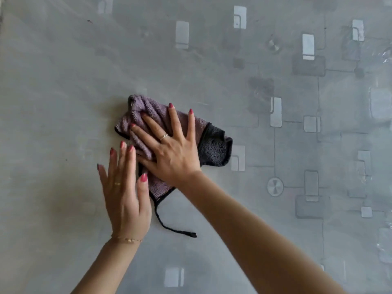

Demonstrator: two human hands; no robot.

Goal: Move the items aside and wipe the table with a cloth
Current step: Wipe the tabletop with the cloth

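Note:
A crumpled purple and dark grey cloth (214, 145) with black trim and a loose black loop lies on the grey patterned table (63, 81). My right hand (171, 149) presses flat on the cloth with its fingers spread straight. Beside it on the left, my left hand (125, 194) is flat with straight fingers, its thumb over the cloth's lower edge.
The table covering has a printed pattern of pale rectangles, dark squares and lines, denser on the right side. A shiny plastic crease (385, 55) shows at the right edge. No other objects are in view.

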